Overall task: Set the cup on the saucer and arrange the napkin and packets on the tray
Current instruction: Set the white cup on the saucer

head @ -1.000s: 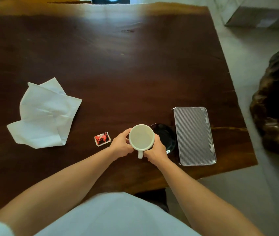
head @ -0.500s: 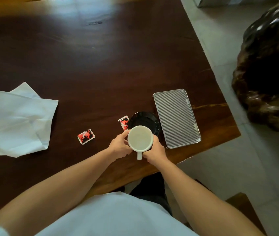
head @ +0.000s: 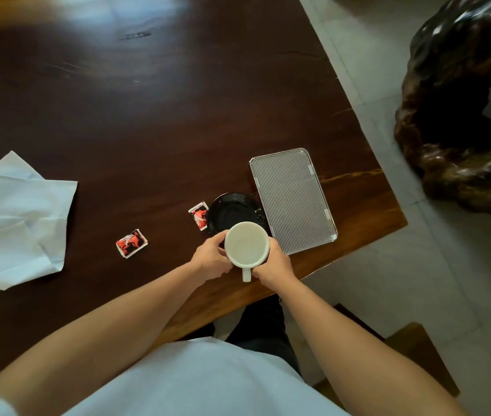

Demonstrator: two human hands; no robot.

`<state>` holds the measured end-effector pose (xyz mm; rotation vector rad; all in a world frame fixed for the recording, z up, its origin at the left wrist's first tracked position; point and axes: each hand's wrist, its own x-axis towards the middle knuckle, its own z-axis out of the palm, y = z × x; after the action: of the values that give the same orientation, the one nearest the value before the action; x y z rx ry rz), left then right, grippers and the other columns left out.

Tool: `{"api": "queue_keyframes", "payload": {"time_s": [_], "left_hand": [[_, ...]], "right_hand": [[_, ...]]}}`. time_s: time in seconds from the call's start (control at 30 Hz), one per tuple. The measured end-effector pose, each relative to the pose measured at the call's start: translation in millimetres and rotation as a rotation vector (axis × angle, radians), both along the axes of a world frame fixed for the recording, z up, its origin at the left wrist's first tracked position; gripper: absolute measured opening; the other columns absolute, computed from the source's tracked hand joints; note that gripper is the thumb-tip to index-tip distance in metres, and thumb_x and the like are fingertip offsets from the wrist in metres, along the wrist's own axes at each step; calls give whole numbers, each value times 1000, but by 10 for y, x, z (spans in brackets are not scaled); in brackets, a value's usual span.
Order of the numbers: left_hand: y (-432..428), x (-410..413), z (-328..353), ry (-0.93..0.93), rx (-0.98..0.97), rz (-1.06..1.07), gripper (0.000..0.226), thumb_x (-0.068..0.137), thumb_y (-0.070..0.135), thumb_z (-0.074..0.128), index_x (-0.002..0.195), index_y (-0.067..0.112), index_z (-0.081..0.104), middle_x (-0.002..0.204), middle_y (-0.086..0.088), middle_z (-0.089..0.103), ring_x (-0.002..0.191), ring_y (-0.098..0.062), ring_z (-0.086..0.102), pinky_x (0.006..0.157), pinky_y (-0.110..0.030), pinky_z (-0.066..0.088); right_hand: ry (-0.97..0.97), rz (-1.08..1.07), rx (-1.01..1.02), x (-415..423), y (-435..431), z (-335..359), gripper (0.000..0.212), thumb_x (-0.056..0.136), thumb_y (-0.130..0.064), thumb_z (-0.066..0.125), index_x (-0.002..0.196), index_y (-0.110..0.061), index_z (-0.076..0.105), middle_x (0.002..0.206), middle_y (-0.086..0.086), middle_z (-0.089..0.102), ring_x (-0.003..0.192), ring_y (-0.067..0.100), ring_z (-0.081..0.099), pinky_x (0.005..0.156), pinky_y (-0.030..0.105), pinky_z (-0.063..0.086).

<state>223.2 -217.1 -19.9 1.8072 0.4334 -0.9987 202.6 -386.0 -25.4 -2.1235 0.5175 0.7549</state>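
I hold a white cup (head: 246, 244) between both hands, its handle pointing toward me. My left hand (head: 210, 260) grips its left side and my right hand (head: 274, 263) its right side. The cup overlaps the near edge of a black saucer (head: 232, 210); whether it touches the saucer I cannot tell. A ribbed silver tray (head: 292, 199) lies just right of the saucer. One red packet (head: 198, 215) lies against the saucer's left edge, another red packet (head: 131, 243) farther left. A crumpled white napkin (head: 16, 220) lies at the far left.
The dark wooden table (head: 148, 121) ends just beyond the tray on the right and just behind my hands at the near side. A large dark gnarled wood piece (head: 463, 115) stands on the tiled floor to the right. A wooden seat corner (head: 418, 349) shows lower right.
The view has swung left and down, so a second packet and the whole saucer came into sight. The cup stays gripped in both hands, near the saucer's front edge.
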Motion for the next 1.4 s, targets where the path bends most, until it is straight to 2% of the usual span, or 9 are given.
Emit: {"api": "queue_keyframes", "payload": {"time_s": [0.23,0.5,0.67,0.83,0.97,1.1,1.23,1.33,1.4], "left_hand": [[-39,52,-43,11,21,33,90,80,-9,69,151,34,33,98,-5,67,79,-19,69,54,-22,56],[-38,217,-144,12,46,97,87,80,-8,68,149,34,36,96,-3,68,76,-17,70,51,-19,54],[-24,381,-192,33,66,137,84,82,-5,69,148,36,38,95,-1,68,77,-16,70,50,-19,54],[19,584,-226,38,76,138,87,79,-9,68,147,36,38,95,0,66,78,-16,70,50,-21,54],[122,737,-247,20,110,71,81,75,-9,70,138,35,43,93,0,63,83,-17,66,63,-32,61],[234,807,-315,64,104,-25,65,73,-1,75,122,29,45,100,-5,64,86,-21,65,75,-44,61],[284,804,-349,69,119,-74,59,73,-2,74,117,27,48,103,-4,66,88,-24,66,75,-44,61],[322,777,-334,93,101,-93,59,74,-2,74,119,28,49,104,-4,69,89,-25,68,71,-40,62],[364,759,-318,106,99,-114,54,77,1,74,119,26,52,105,-3,70,89,-21,68,67,-35,62]], "right_hand": [[24,31,8,100,-37,-16,68,77,-16,79,133,-30,43,109,-4,56,103,20,59,87,46,58],[26,76,-10,356,-7,-91,63,80,-19,78,133,-29,45,115,-1,58,107,20,57,91,47,55],[51,116,-15,580,9,-105,62,80,-17,77,131,-29,44,108,-2,56,101,21,59,86,49,58],[76,132,-25,810,52,-134,64,80,-16,75,133,-29,42,109,-1,55,102,23,59,88,48,56],[159,211,-19,996,103,-130,70,78,-14,71,135,-28,34,103,2,51,90,23,58,73,42,57],[251,341,-20,1151,121,-126,82,71,-9,76,136,-27,30,112,7,50,99,30,61,73,45,59],[309,368,0,1229,97,-144,74,74,-4,72,134,-24,34,114,12,51,87,27,63,53,30,55],[357,293,-21,1214,107,-142,60,84,-1,63,136,-19,36,113,13,51,84,26,59,50,25,53],[354,353,-104,1205,111,-102,70,82,3,64,140,-20,31,116,12,49,95,29,58,62,33,59]]}}
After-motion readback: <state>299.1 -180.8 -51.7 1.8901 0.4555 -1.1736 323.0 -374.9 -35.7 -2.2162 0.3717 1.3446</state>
